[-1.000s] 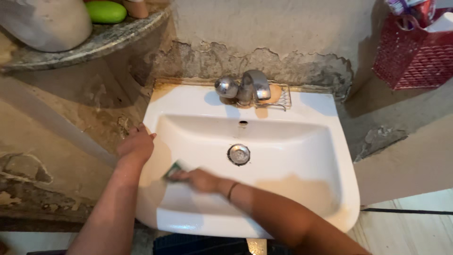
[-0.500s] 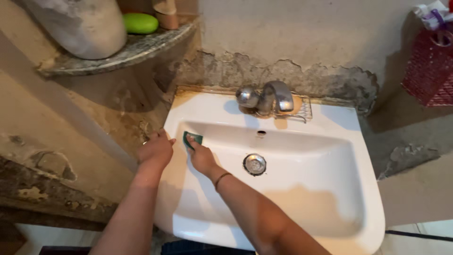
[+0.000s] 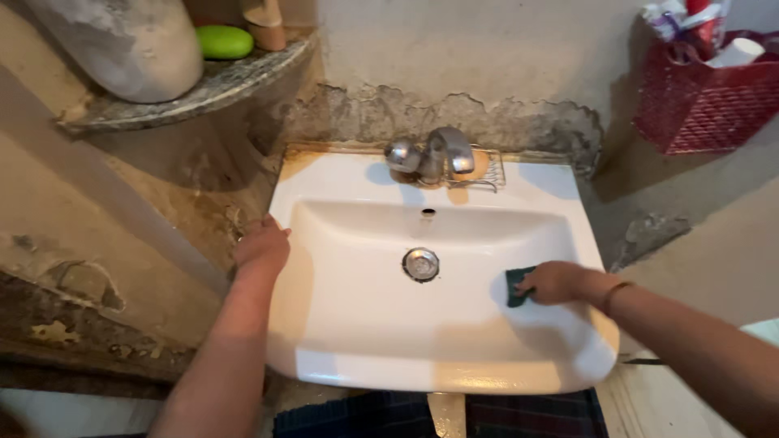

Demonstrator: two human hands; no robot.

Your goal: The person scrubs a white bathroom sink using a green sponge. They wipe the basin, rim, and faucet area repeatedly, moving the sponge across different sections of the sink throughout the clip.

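1. White washbasin (image 3: 381,357) filling the centre of the frame, mounted against a cracked, peeling plaster wall (image 3: 519,65).
2. Right hand (image 3: 554,281), at right of centre, pressed flat on a dark green scouring pad (image 3: 514,287), fingers closed down over it against the basin's inner right slope.
3. Pad lying inside the bowl, to the right of the round metal drain (image 3: 420,264) and apart from it.
4. Left hand (image 3: 262,243), at left of centre, resting on the basin's left rim, fingers loosely curled over the edge, holding nothing.
5. Thin dark band (image 3: 617,289) worn at the right wrist.
6. Metal tap (image 3: 442,152) at the top centre of the basin, with a wire soap rack (image 3: 485,172) touching it just behind and to the right.
7. Small overflow hole (image 3: 428,213) in the back wall of the bowl, between tap and drain.
8. Curved stone shelf (image 3: 203,88) in the upper left of the frame, carrying a green soap bar (image 3: 225,41).
9. Red perforated basket (image 3: 706,97) hanging in the upper right corner, well apart from both hands.
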